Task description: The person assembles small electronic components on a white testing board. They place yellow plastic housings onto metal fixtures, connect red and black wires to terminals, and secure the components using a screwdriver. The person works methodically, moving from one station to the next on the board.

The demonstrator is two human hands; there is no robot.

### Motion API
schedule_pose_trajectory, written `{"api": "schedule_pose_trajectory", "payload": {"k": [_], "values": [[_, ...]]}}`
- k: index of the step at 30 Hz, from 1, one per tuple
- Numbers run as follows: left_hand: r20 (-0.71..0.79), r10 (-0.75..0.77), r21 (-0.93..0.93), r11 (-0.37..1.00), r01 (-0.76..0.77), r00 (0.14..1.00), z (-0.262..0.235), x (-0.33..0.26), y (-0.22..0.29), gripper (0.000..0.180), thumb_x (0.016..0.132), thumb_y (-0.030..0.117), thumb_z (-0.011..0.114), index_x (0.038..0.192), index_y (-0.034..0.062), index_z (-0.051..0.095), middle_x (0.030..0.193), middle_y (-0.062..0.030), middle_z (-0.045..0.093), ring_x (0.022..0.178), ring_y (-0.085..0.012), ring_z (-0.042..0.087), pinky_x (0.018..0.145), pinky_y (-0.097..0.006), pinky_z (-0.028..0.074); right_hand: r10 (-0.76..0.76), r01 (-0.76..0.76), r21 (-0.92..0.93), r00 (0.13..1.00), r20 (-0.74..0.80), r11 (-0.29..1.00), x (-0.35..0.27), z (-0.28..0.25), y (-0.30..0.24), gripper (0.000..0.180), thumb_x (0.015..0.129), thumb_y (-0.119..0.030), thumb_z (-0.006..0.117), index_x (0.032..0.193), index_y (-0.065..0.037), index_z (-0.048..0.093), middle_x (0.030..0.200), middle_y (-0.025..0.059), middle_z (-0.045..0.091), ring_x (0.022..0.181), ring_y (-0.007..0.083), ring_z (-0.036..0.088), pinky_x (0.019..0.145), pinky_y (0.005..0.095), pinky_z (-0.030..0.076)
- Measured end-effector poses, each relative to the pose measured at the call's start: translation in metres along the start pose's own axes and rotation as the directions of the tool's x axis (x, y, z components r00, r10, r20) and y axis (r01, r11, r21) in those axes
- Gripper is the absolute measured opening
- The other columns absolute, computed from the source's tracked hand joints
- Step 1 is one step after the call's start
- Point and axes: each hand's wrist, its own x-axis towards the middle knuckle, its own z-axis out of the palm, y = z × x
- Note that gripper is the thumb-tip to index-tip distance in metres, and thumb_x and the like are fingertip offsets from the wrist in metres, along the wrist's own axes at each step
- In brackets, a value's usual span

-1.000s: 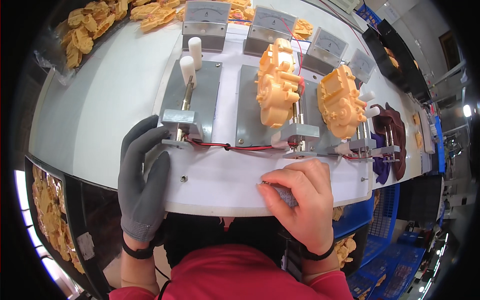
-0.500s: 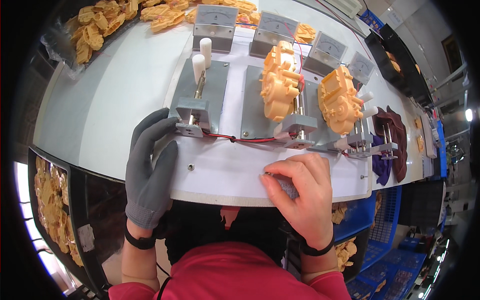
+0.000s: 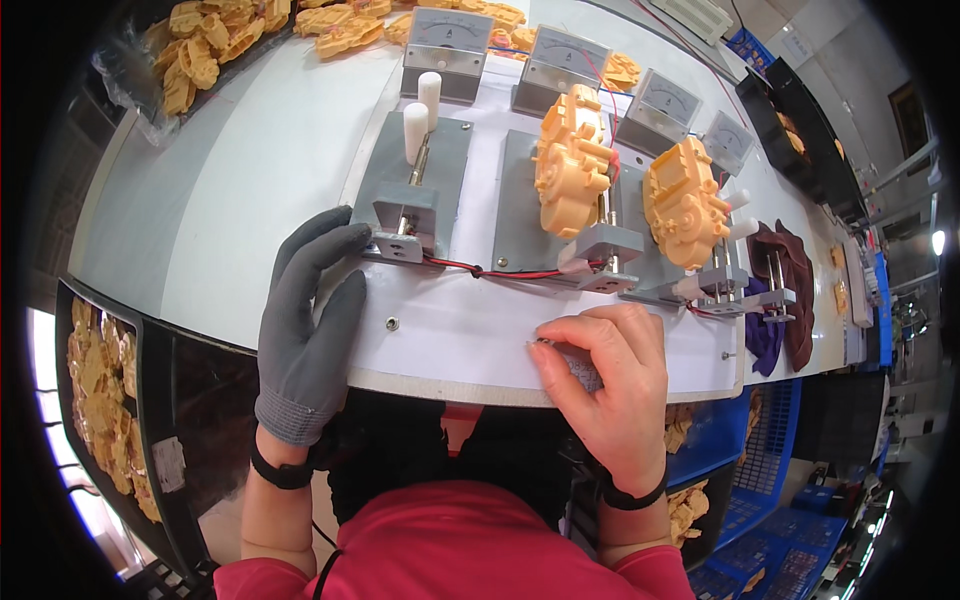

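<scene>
My left hand (image 3: 312,335), in a grey glove, rests at the board's left part with its thumb apart from the fingers. Its fingertips touch or nearly touch the front bracket (image 3: 398,247) of the left grey test fixture (image 3: 425,170), which has two white posts and no casing on it. My bare right hand (image 3: 612,375) has thumb and index finger closed around a small metal toggle switch (image 3: 541,342), mostly hidden by the fingertips. A similar toggle switch (image 3: 392,323) stands uncovered near my left thumb. Yellow-orange plastic gear casings (image 3: 574,165) (image 3: 686,205) sit on the middle and right fixtures.
Several analog meters (image 3: 447,55) line the back of the board. Red and black wires (image 3: 480,272) run between the brackets. Yellow casings (image 3: 205,45) are piled at the far left, and more fill a bin (image 3: 105,390) at the left. Brown cloth (image 3: 790,275) lies at the right.
The fixtures, meters and board appear shifted slightly right in the picture as the view moved. Both hands keep nearly the same pose, the right one still pinching the toggle switch.
</scene>
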Motion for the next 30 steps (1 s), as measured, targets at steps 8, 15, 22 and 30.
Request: {"api": "schedule_pose_trajectory", "payload": {"k": [8,15,22,30], "values": [[-0.004,-0.015,-0.023,1.000,0.015,1.000,0.0010,-0.0004,0.0011,0.038,0.090,-0.003,0.051,0.127,-0.0011,0.059,0.139,-0.0159,0.049,0.131,-0.0265,0.049,0.111,-0.038,0.041,-0.016,0.016,-0.005,1.000,-0.008,1.000,-0.0002,-0.0003,0.0007,0.020,0.075,-0.005,0.080,0.091,-0.008,0.070,0.088,0.0050,0.061,0.083,0.0236,0.054,0.073,0.0347,0.043],[-0.010,-0.023,-0.036,0.999,0.022,1.000,0.0018,-0.0002,0.0016,0.038,0.090,-0.002,0.051,0.127,-0.0012,0.058,0.140,-0.0161,0.049,0.131,-0.0264,0.050,0.111,-0.038,0.040,-0.081,0.079,-0.037,0.995,-0.055,0.996,0.0010,0.0028,0.0047,0.022,0.072,-0.008,0.082,0.089,-0.012,0.068,0.082,-0.0008,0.060,0.076,0.0196,0.057,0.072,0.0343,0.039],[-0.011,-0.023,-0.036,0.999,0.022,1.000,0.0007,-0.0005,0.0001,0.038,0.090,-0.001,0.052,0.128,-0.0009,0.058,0.140,-0.0154,0.049,0.132,-0.0257,0.049,0.111,-0.039,0.041,-0.113,0.110,-0.070,0.992,-0.050,0.992,0.0005,0.0017,0.0040,0.023,0.071,-0.009,0.083,0.088,-0.013,0.068,0.081,-0.0013,0.060,0.074,0.0194,0.057,0.073,0.0344,0.039],[-0.008,-0.036,-0.067,0.997,0.035,0.999,0.0024,0.0000,0.0008,0.038,0.091,-0.002,0.051,0.128,-0.0005,0.058,0.141,-0.0148,0.048,0.132,-0.0255,0.049,0.111,-0.040,0.041,-0.120,0.115,-0.076,0.991,-0.066,0.990,-0.0005,0.0032,0.0043,0.024,0.070,-0.009,0.084,0.087,-0.014,0.068,0.081,-0.0018,0.060,0.075,0.0188,0.057,0.073,0.0340,0.039]]}}
